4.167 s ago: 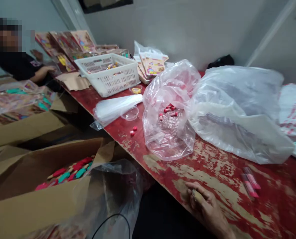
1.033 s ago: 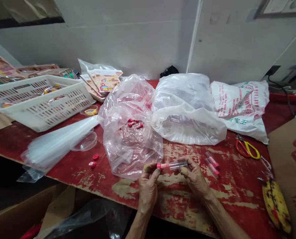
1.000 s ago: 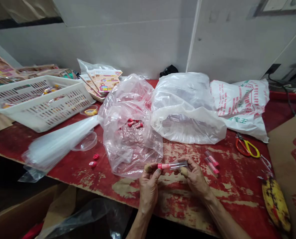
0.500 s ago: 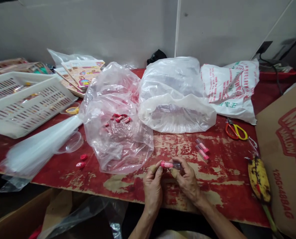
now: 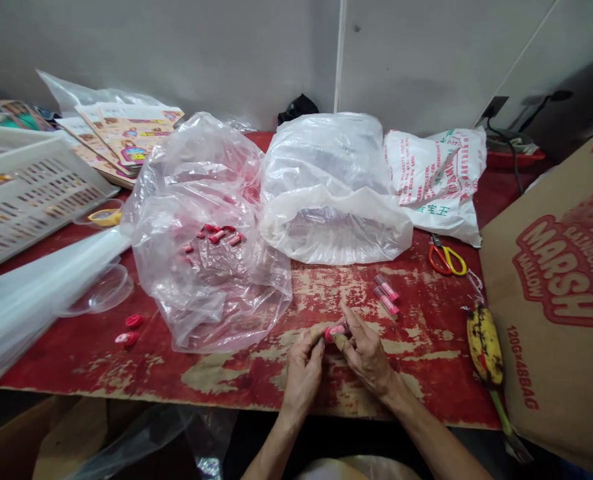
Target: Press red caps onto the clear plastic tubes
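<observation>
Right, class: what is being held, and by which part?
A pink-capped tube, pinched at both ends by the left hand and right hand; its pink part shows.

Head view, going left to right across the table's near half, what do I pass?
Pink caps, clear plastic bag, left hand, pink-capped tube, right hand, pink tubes, scissors, banana, cardboard box.
</observation>
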Action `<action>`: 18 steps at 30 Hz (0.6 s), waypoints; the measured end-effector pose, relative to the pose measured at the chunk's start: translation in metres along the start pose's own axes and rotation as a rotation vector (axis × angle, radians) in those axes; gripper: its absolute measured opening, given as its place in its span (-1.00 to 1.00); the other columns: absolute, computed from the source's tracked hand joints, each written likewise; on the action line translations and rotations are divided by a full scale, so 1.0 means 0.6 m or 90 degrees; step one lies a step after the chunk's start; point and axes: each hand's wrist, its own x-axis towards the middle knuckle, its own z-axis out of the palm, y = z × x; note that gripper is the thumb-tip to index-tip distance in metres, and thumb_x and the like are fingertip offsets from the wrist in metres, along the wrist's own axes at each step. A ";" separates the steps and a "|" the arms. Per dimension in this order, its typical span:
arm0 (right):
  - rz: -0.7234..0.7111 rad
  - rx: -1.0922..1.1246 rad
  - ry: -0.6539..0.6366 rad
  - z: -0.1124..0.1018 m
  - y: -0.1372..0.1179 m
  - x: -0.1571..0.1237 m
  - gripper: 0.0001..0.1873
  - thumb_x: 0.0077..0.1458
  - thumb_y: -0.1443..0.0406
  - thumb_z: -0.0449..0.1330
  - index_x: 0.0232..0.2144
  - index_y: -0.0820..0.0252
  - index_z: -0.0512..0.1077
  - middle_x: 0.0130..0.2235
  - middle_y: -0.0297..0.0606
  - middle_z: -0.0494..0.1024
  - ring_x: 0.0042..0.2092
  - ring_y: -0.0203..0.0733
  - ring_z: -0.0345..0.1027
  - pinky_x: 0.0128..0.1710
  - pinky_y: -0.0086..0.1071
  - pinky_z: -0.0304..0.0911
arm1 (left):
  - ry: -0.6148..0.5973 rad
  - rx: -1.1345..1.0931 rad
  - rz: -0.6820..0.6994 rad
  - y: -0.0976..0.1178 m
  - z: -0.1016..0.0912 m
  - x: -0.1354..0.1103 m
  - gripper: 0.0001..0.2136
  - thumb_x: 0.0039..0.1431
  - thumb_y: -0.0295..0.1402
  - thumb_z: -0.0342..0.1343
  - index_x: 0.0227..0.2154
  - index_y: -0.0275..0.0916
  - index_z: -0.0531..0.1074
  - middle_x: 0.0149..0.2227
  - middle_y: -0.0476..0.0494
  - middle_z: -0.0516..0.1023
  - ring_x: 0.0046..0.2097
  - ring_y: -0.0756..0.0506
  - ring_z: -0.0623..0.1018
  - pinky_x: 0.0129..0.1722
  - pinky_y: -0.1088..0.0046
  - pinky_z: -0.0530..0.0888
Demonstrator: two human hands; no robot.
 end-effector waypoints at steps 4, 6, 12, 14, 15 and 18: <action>-0.107 -0.146 -0.012 0.000 0.015 0.006 -0.44 0.22 0.42 -0.02 0.25 0.12 0.05 -0.23 -0.11 0.52 -0.23 -0.07 0.43 -0.24 -0.20 0.40 | 0.109 0.146 0.098 0.002 -0.035 0.020 -0.75 0.11 -0.33 0.03 -0.18 -0.16 0.51 -0.18 -0.15 0.55 -0.12 -0.13 0.52 -0.06 0.31 0.43; -0.133 -0.181 -0.037 0.007 0.023 0.006 -0.45 0.22 0.45 -0.04 0.24 0.13 0.08 -0.27 -0.12 0.51 -0.27 -0.08 0.41 -0.29 -0.22 0.40 | 0.187 0.212 0.139 0.001 -0.061 0.036 -0.75 0.14 -0.34 0.00 -0.16 -0.18 0.48 -0.18 -0.15 0.53 -0.13 -0.12 0.51 -0.07 0.31 0.41; -0.099 -0.159 -0.029 0.020 0.028 -0.006 -0.43 0.22 0.42 -0.01 0.25 0.10 0.02 -0.15 -0.10 0.50 -0.17 -0.05 0.41 -0.21 -0.20 0.37 | 0.388 0.393 0.214 -0.023 -0.130 0.082 -0.77 0.15 -0.38 -0.05 -0.20 -0.26 0.46 -0.29 -0.16 0.52 -0.24 -0.10 0.51 -0.20 0.36 0.42; -0.092 -0.165 -0.045 0.021 0.024 -0.007 -0.44 0.23 0.40 -0.01 0.25 0.09 0.03 -0.17 -0.11 0.50 -0.21 -0.06 0.42 -0.25 -0.21 0.37 | 0.368 0.423 0.217 -0.035 -0.138 0.087 -0.76 0.15 -0.39 -0.06 -0.21 -0.27 0.46 -0.30 -0.17 0.53 -0.26 -0.10 0.51 -0.21 0.37 0.42; -0.090 -0.165 -0.046 0.022 0.021 -0.006 -0.43 0.23 0.39 -0.01 0.26 0.09 0.01 -0.17 -0.11 0.50 -0.22 -0.06 0.41 -0.26 -0.21 0.36 | 0.359 0.431 0.218 -0.039 -0.139 0.088 -0.76 0.14 -0.39 -0.05 -0.21 -0.26 0.46 -0.31 -0.16 0.53 -0.26 -0.11 0.51 -0.21 0.37 0.42; -0.093 -0.177 -0.039 0.025 0.014 -0.002 -0.38 0.22 0.42 -0.01 0.28 0.10 -0.07 -0.23 -0.14 0.50 -0.25 -0.07 0.40 -0.28 -0.23 0.35 | 0.344 0.434 0.227 -0.045 -0.138 0.087 -0.77 0.12 -0.38 -0.04 -0.22 -0.25 0.47 -0.31 -0.15 0.54 -0.27 -0.11 0.52 -0.22 0.37 0.41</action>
